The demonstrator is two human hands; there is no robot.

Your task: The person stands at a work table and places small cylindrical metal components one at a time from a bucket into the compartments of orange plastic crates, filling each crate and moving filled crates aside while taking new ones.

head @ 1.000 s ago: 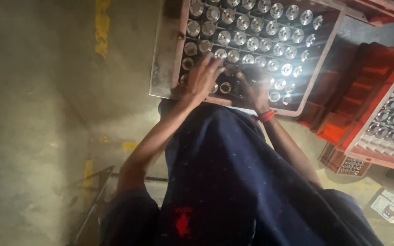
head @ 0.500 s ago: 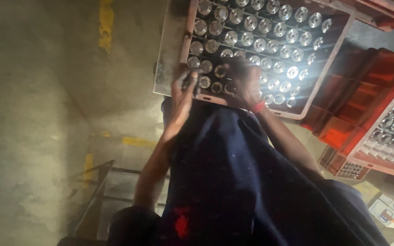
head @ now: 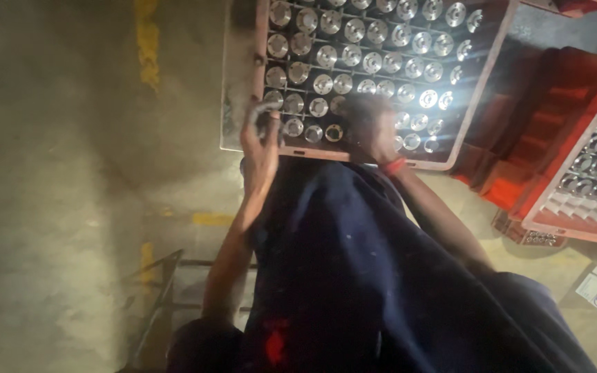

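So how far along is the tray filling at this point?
Most cells of the gridded tray already hold shiny round metal parts. The left hand holds a part at the near edge; the right hand rests on the near rows. A few near-row cells look dark, possibly unfilled. A second filled tray sits to the right.
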